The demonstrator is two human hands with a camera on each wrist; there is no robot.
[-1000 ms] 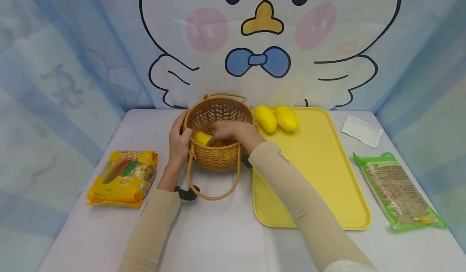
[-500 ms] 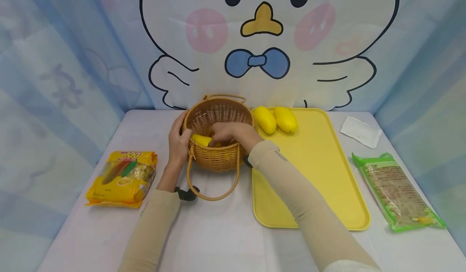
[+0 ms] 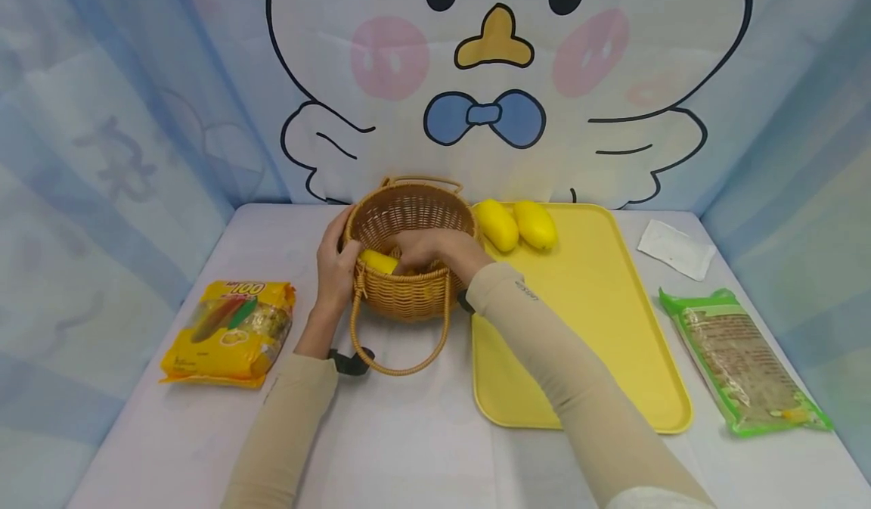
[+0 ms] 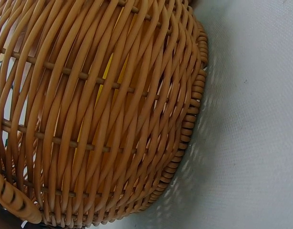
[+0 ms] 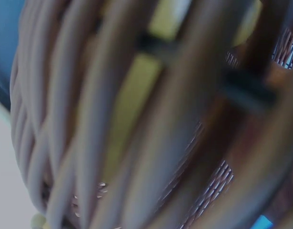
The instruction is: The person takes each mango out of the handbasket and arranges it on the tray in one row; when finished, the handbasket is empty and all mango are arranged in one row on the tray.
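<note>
A round wicker basket [image 3: 408, 297] stands on the table left of the yellow tray, its front handle hanging down onto the cloth. My left hand [image 3: 335, 265] grips its left rim, with the thumb at the top edge. Inside the basket, my right hand [image 3: 423, 247] reaches down and holds the end of a yellow mango [image 3: 377, 261]; the fingertips are partly hidden. Only the basket's woven wall [image 4: 113, 109] fills the left wrist view, with yellow showing through gaps. Blurred wicker strands [image 5: 96, 114] cover most of the right wrist view.
Two yellow mangoes [image 3: 516, 225] lie at the back left of the yellow tray [image 3: 585, 327]. At far left is a yellow snack bag [image 3: 231, 335]. A green-edged packet [image 3: 745, 361] and a white sachet [image 3: 676, 249] lie at right. A cartoon curtain [image 3: 476, 169] closes the back.
The mango in the basket has shifted slightly and sits a little lower, with the right hand's fingers deeper beside it. The left hand and basket stay in place.
</note>
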